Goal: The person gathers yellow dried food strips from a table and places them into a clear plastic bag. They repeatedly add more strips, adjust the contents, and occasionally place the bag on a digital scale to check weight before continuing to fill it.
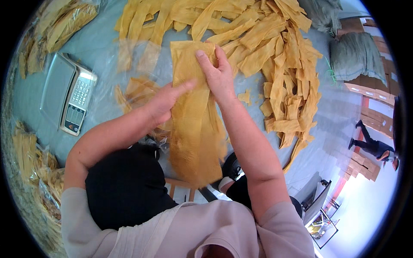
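A stack of long, flat, yellow dried sheets (193, 133) hangs upright between my hands, its lower end over my lap. My left hand (167, 101) is closed on its left edge, thumb across the front and slightly blurred. Higher up on the right, my right hand (218, 74) grips the stack with its thumb on the front, its other fingers partly hidden behind. Just beyond my hands, many similar yellow strips (254, 38) lie spread on the grey floor. A smaller heap of yellow pieces (140, 90) sits under clear plastic by my left forearm.
A digital weighing scale (71, 94) stands at the left. Bagged yellow sheets (71, 26) lie at the far left, with more bagged pieces (38, 167) nearer. Grey-green sacks (358, 58) and cardboard boxes (378, 118) stand at the right. Another person (374, 146) walks there.
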### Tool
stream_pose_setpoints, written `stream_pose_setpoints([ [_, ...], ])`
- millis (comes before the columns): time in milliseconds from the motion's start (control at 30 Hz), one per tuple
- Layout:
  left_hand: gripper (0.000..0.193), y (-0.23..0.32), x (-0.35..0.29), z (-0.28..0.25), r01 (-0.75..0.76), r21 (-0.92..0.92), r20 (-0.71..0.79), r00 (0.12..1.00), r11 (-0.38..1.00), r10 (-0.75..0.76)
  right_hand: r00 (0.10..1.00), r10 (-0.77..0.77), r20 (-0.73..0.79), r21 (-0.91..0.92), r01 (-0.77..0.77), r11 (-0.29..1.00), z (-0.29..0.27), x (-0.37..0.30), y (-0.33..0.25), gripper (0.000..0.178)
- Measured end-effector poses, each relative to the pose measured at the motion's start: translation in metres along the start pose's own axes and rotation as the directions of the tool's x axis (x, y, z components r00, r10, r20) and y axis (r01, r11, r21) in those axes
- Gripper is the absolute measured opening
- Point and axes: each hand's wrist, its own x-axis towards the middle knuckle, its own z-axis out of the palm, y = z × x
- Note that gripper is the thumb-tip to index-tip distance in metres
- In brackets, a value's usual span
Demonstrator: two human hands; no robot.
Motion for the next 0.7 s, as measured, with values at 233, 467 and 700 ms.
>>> stream_pose_setpoints([
  [233, 0.049, 0.003, 0.011, -0.021, -0.164, 0.05, -0.125, 0.978, 0.985, 0.169, 0.702, 0.459, 0.544, 0.088, -0.592, 0.801, -0.037, -0.062, -0.017, 0.07],
  [467, 0.048, 0.0, 0.005, -0.004, -0.249, 0.304, -0.132, 0.945, 0.92, 0.299, 0.82, 0.462, 0.336, 0.144, -0.53, 0.836, -0.032, -0.101, -0.015, 0.059],
  [700, 0.054, -0.008, 0.006, -0.009, -0.269, 0.346, -0.144, 0.931, 0.899, 0.334, 0.759, 0.535, 0.37, 0.139, -0.615, 0.776, -0.042, -0.093, -0.038, 0.046],
])
